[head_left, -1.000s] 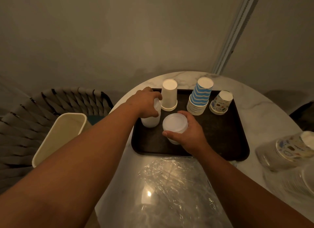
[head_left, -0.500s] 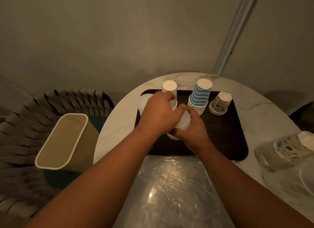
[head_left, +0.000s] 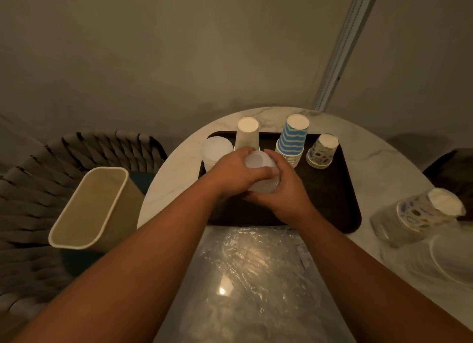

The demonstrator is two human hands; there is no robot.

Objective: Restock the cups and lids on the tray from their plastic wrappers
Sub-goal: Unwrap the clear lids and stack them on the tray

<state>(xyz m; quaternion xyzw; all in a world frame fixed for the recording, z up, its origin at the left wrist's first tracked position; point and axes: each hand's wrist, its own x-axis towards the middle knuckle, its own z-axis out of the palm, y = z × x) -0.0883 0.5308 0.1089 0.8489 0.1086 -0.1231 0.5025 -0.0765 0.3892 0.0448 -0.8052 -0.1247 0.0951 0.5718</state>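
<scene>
Over the middle of the dark tray (head_left: 330,189), a stack of translucent lids (head_left: 261,172) is held between both hands. The left hand (head_left: 236,171) is curled over its near left side and the right hand (head_left: 284,191) is wrapped around its right and underside, so each grip is closed on the stack. It is probably held from two sides because loose lids slide apart easily. Whether the stack rests on the tray or is lifted clear cannot be told, since its base is covered by the fingers.

A second pile of lids (head_left: 217,150) has been set at the tray's far left corner. Along the back edge three inverted stacks are lined up: plain cups (head_left: 247,135), blue striped cups (head_left: 293,138) and patterned cups (head_left: 322,150).

An emptied plastic wrapper (head_left: 256,271) is spread flat on the marble tabletop (head_left: 384,158) just in front of the tray. To the right, a still-wrapped sleeve of patterned cups (head_left: 419,212) is lying on its side, and blurred plates or lids beyond it are cut off by the frame. A beige bin (head_left: 89,209) is placed beside the tabletop, presumably for wrappers.
</scene>
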